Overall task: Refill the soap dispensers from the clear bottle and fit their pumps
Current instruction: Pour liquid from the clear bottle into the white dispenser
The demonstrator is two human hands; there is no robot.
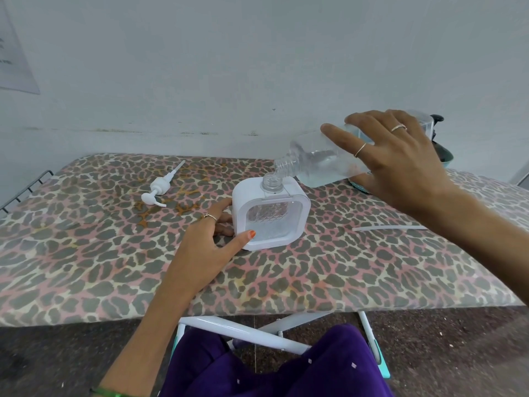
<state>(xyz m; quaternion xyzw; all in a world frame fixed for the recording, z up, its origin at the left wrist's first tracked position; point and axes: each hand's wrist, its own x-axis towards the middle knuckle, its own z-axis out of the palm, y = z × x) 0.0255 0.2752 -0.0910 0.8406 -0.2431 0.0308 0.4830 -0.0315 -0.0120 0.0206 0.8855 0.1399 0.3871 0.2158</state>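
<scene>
Pouring step: my right grip (392, 156) is wrapped round the clear bottle (320, 159), tilted over the dispenser (270, 217) neck, left grip (211, 239) w/ fingers curled on its side near counter (372, 267) middle; next I think fit the pump (159, 189).

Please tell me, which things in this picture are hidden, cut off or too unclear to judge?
- Head view: the right hand covers the clear bottle's rear.
- Dark object behind that hand: mostly hidden, unidentifiable.
- White dispenser: its left side is behind the left hand; liquid level unclear.
- Paper on the wall: cut by the left edge, print blurred.
</scene>
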